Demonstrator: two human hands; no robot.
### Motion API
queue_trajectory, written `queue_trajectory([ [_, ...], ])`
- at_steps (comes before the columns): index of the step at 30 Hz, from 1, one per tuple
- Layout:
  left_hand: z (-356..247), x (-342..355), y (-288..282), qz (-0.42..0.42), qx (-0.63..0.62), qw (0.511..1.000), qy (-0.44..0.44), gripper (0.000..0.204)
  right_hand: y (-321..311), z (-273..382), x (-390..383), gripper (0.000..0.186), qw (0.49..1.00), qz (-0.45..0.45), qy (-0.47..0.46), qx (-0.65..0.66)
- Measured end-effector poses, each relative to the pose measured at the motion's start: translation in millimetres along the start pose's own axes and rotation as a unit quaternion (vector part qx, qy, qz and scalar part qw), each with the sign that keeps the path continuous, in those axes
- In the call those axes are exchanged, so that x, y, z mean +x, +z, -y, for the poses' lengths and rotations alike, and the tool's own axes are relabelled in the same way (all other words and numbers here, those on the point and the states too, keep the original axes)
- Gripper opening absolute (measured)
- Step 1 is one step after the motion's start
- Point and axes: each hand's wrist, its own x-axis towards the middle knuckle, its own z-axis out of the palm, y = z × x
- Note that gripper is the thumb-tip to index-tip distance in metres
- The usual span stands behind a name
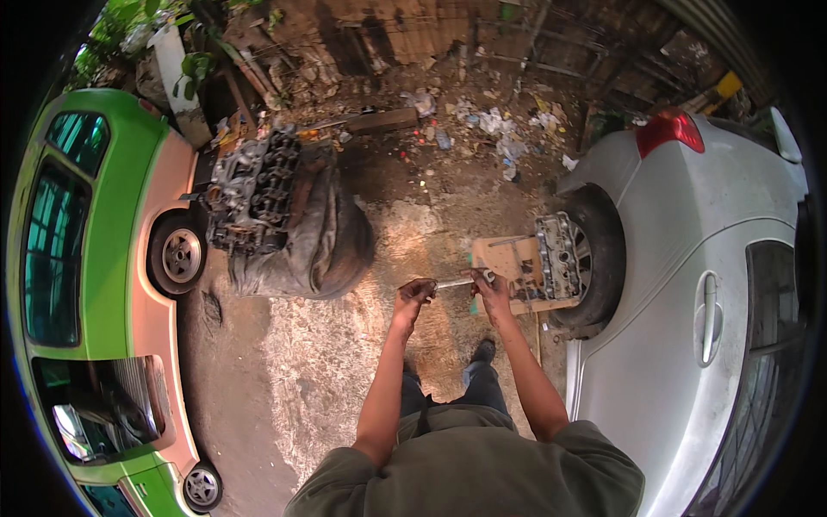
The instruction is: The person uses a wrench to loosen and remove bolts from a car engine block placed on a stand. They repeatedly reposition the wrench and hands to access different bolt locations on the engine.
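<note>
Both my hands are raised in front of me with a slim silver bar-shaped hand tool [452, 283] stretched level between them. It resembles a wrench or ratchet, but its exact kind is too small to make out. Dark-smudged fingers of my left hand [414, 295] pinch its left end. At the other end, where a rounded pale head sticks out, my right hand [490, 293] closes around it. Just beyond my right hand, a cylinder head [558, 257] lies on a wooden board [500, 255] with several small metal parts.
Left of me, a greasy engine block [254, 189] rests by a dark covered bundle [323, 237]. A green car [121, 172] stands at the far left, a silver car [663, 233] close on my right. Litter [495, 122] and a plank [383, 121] lie ahead.
</note>
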Motion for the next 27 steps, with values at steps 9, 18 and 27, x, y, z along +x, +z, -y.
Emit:
queue_trajectory([
  [9, -39.7, -63.5, -184.9, -0.109, -0.005, 0.994, 0.03, 0.017, 177.2, -25.6, -14.3, 0.022, 0.984, 0.149, 0.081, -0.059],
  [18, -71.5, -51.4, -269.4, -0.181, -0.014, 0.981, 0.072, 0.018, 268.5, -20.2, 50.8, 0.019, 0.933, 0.298, 0.097, -0.177],
  [27, -134.1, 28.3, -335.2, -0.225, 0.138, 0.961, 0.081, 0.018, 371.7, -1.6, 130.9, 0.037, 0.797, 0.388, -0.114, -0.448],
])
